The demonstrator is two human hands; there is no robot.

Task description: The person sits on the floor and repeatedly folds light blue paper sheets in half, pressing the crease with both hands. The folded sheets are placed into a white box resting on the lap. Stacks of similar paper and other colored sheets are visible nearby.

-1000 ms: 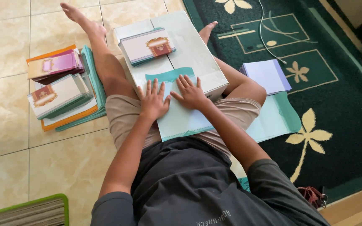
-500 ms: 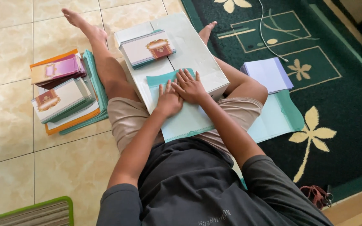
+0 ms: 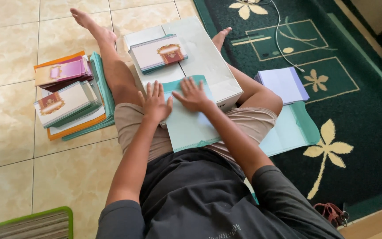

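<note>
Under both flat hands (image 3: 173, 99), teal sheet (image 3: 191, 128) atop the white box (image 3: 208, 62).

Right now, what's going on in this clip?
A person sits on the floor with a white box across their legs. Both hands press flat on a teal paper sheet lying over the box's near edge and their lap: left hand, right hand. A stack of printed cards rests on the box; more card stacks lie on the tiles to their left.
</note>
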